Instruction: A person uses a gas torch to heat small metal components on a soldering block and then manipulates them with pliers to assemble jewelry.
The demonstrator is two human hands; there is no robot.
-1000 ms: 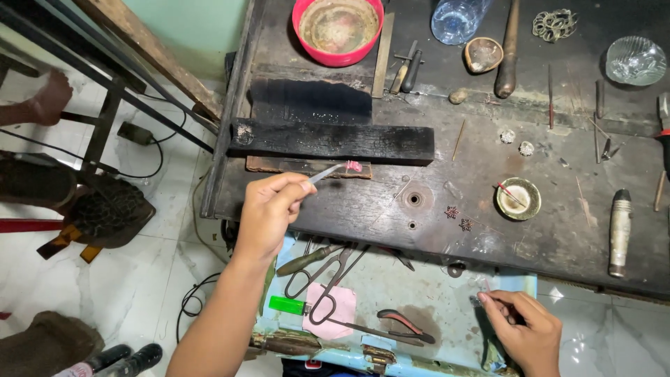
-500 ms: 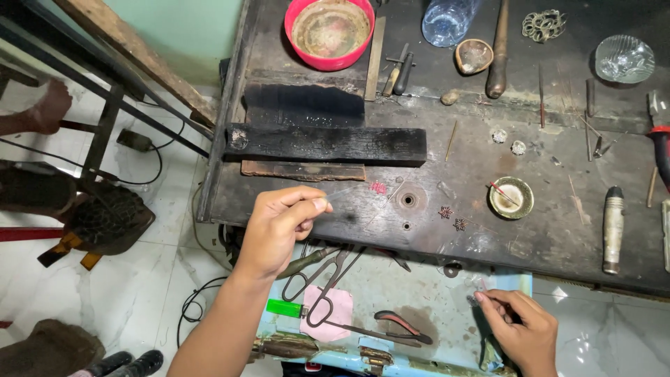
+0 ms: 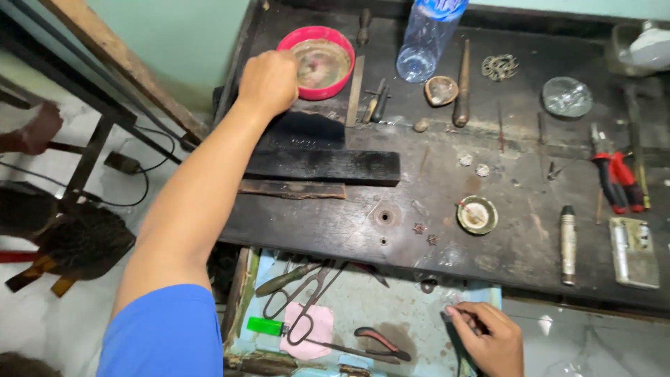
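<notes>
at the near edge, the right hand (image 3: 488,338) is curled loosely on the open drawer (image 3: 391,307) rim; whether anything is gripped cannot be told. at the worktop's far left corner, the left hand (image 3: 269,80) is closed against the red bowl (image 3: 317,52) rim.

Red bowl (image 3: 315,61), black workbench (image 3: 488,174), green lighter (image 3: 265,326) (blue sleeve (image 3: 167,335)).
</notes>
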